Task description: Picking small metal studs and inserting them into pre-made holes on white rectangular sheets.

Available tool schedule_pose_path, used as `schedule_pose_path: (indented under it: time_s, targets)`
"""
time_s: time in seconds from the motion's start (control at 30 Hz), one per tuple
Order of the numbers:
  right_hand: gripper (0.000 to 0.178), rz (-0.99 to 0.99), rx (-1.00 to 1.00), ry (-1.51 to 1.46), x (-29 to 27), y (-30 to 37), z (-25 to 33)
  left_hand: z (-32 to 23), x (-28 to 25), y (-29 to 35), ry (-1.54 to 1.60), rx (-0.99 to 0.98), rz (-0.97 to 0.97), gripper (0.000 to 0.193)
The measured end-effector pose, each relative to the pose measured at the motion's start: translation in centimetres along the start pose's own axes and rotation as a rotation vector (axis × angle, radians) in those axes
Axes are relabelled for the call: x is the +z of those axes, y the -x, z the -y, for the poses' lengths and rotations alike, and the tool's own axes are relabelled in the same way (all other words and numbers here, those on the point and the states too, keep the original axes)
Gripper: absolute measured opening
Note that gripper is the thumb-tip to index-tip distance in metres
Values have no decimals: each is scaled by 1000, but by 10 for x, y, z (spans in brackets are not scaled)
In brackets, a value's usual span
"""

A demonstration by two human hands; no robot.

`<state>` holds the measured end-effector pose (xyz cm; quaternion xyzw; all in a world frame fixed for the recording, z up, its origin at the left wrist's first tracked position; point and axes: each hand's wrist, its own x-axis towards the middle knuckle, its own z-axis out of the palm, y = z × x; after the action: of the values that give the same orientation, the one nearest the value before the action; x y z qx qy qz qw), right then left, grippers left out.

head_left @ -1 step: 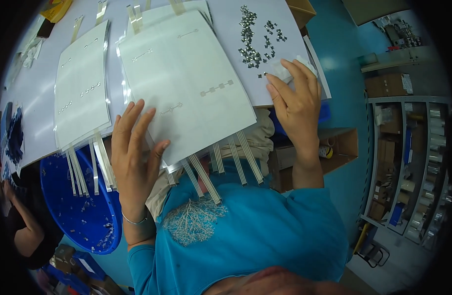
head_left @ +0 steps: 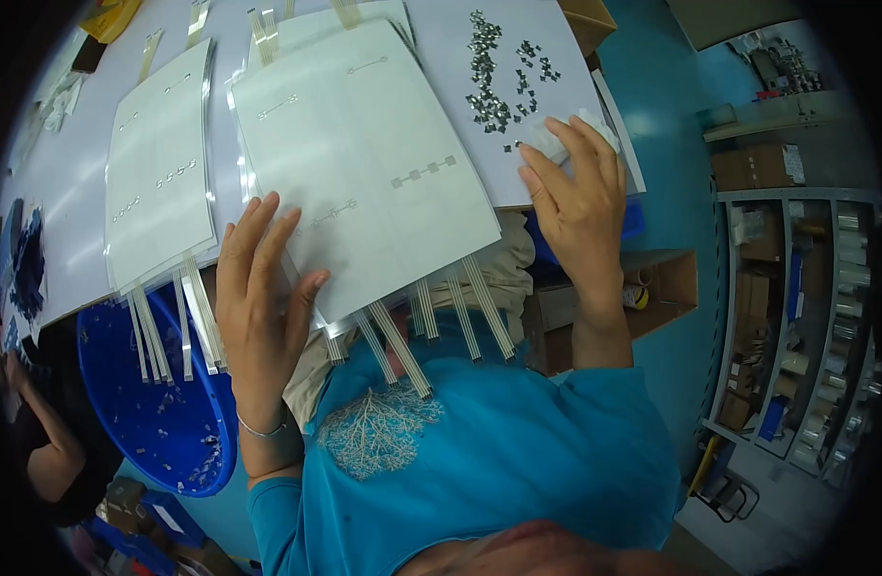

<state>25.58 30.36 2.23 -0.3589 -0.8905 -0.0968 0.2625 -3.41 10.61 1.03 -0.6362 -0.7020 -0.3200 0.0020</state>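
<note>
A: From the left, what could go wrong

B: The left stack [head_left: 162, 154] lies near the table's [head_left: 61, 254] front edge; its ribbon tails [head_left: 153, 336] reach past it, above the blue bin [head_left: 124, 355] in view, so a brushing wrist could drag the stack askew

A: And the middle sheet [head_left: 364, 134]

B: It lies in front of the wearer, its near end past the table edge. The left hand [head_left: 263, 288] is loosely spread at its left edge, gripping nothing I can see; uneven pressure there might slide or tip the sheet

A: Further right

B: The right hand [head_left: 580, 197] is half open, fingers bent, beside a white wad [head_left: 602, 128] and near the metal pieces [head_left: 481, 69]. I can't tell whether it pinches anything; a stray sweep could scatter those pieces

A: Which way does everything point

B: The left stack's long axis runs nearly straight away from the wearer. The middle sheet's slants, far end leftward, near end rightward, with its ribbon strips [head_left: 399, 350] pointing toward the wearer's shirt [head_left: 518, 461]
</note>
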Motion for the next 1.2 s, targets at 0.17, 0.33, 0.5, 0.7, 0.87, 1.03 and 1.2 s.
schedule_pose_path:
  time_s: [0.17,0.33,0.5,0.7,0.87,1.03,1.2]
  targets:
    - [18,9,-23,-16,-1,-1,-2,6,7,-2,8,4,-27,62]
    - [18,-3,35,-87,2,3,-4,7,7,-3,20,-9,-20,62]
    - [18,-40,56,-99,3,-1,-1,7,7,-5,22,-15,-17,62]
    - [19,37,-27,-24,2,-5,-2,8,9,-4,-1,-12,-38,63]
    - [19,26,53,-188,13,5,-7,9,13,-4,2,-13,-38,61]
    - [17,-19,70,-208,-1,12,-4,12,14,-5,-1,3,-49,61]
    - [16,46,-35,-78,-6,13,0,12,17,-4,-10,-1,-70,62]
